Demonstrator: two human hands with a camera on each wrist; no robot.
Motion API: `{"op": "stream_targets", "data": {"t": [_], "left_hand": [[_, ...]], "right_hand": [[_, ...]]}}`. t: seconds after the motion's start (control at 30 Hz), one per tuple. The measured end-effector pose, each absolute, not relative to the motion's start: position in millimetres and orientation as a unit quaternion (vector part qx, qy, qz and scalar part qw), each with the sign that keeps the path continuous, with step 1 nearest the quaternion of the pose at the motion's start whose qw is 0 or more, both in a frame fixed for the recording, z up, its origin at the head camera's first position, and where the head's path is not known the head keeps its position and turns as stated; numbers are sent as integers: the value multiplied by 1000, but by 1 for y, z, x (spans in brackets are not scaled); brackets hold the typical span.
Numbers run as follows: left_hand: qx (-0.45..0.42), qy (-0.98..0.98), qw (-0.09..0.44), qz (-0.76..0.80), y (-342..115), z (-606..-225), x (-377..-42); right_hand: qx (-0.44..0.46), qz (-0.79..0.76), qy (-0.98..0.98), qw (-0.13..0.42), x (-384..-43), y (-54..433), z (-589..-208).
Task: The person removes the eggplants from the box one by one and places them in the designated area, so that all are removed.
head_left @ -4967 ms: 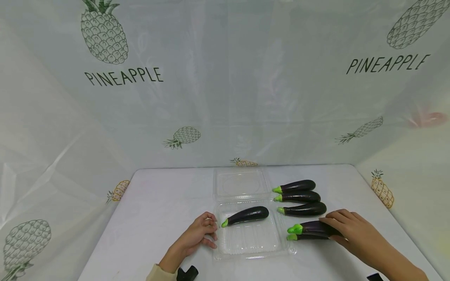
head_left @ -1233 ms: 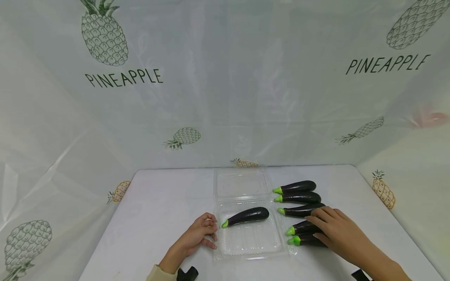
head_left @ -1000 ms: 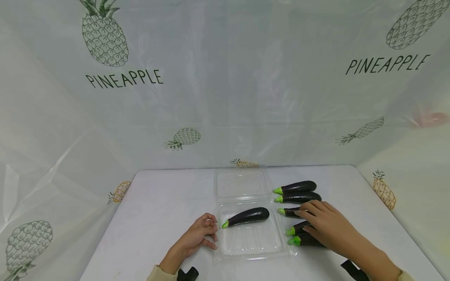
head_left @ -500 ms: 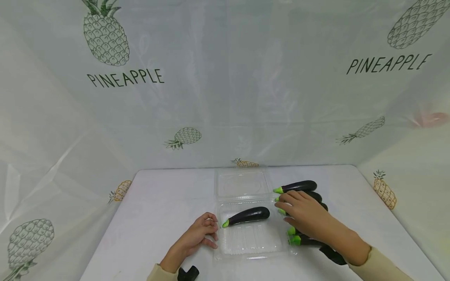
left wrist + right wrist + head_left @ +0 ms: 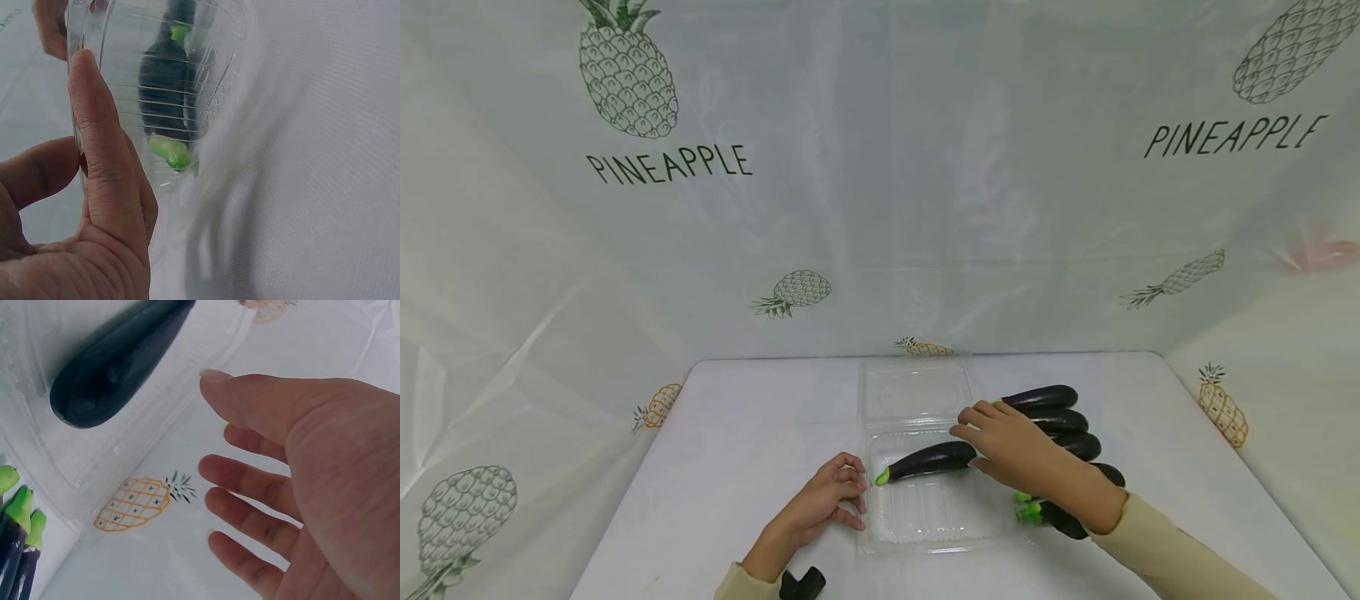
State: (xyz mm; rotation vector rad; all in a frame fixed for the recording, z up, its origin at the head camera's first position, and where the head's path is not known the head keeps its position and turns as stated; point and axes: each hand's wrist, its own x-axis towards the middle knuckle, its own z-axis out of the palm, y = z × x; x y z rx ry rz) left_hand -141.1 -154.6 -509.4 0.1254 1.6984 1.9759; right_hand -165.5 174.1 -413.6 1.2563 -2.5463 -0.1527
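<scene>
A clear plastic clamshell container (image 5: 936, 521) lies unfolded on the table, and one dark eggplant (image 5: 928, 462) rests slantwise in its base, green stem to the left. My left hand (image 5: 823, 500) pinches the container's left rim between thumb and fingers, as the left wrist view shows of that hand (image 5: 103, 194). Over the base's right edge hovers my right hand (image 5: 1011, 446), near the blunt end of that eggplant. In the right wrist view its fingers (image 5: 250, 478) are spread and loosely bent, holding nothing, apart from the eggplant (image 5: 119, 375).
Several more eggplants (image 5: 1045, 396) lie in a column right of the container, stems leftward, partly hidden by my right hand and forearm. The container's lid (image 5: 917, 396) lies flat behind its base. A pineapple-print sheet (image 5: 970, 208) hangs behind the white table (image 5: 752, 417).
My right hand has left the near eggplants at the right, where it gripped one earlier, and moved left over the container. My left hand stays at the rim.
</scene>
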Motion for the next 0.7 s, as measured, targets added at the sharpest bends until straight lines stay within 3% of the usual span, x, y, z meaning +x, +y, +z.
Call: {"op": "stream_targets", "data": {"t": [0.4,0.7], "left_hand": [[45,628,267,730,-155,-509,-141],[42,627,267,731,-154,-508,-141]], "right_hand": [[433,-78,-895,80,-176,153,-428],[453,-84,-884,79,-182,141,-434]]}}
